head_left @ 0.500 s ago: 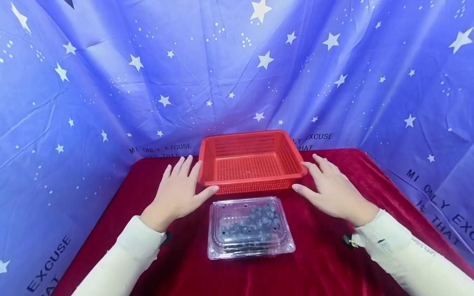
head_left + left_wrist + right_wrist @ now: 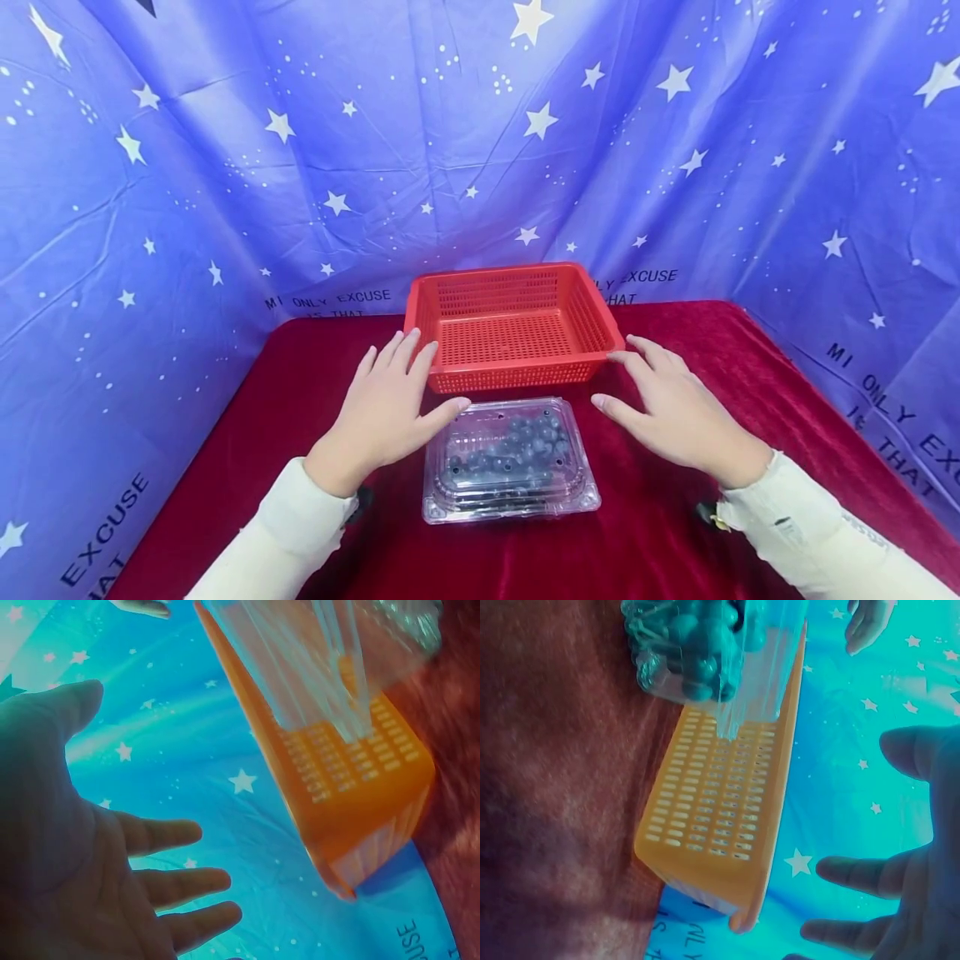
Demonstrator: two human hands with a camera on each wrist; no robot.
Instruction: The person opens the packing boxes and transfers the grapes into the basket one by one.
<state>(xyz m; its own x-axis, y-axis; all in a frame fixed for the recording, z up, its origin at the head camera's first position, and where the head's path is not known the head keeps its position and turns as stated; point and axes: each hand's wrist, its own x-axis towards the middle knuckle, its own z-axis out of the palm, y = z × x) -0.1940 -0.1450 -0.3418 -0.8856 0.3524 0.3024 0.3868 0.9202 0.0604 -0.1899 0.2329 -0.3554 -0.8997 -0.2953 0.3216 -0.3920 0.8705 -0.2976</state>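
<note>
A red slotted plastic basket (image 2: 517, 377) stands at the back of the table. In front of it lies a lidded clear plastic box (image 2: 512, 496) with dark round blueberries (image 2: 536, 437) inside. My left hand (image 2: 382, 412) hovers left of the box, fingers spread, its thumb overlapping the box's back left corner in the head view. To the right, my right hand (image 2: 682, 408) is held with fingers apart near the basket's front right corner. Nothing is in either palm: the left wrist view shows the left hand (image 2: 67, 825) bare, the right wrist view the right hand (image 2: 915, 862).
A dark red velvet cloth (image 2: 660, 542) covers the table. Blue curtains (image 2: 427, 208) with white stars and lettering hang close behind the basket and along both sides.
My left hand has drawn away from the basket's left side, moving right and nearer to the box. My right hand has come slightly toward me from the basket's right corner.
</note>
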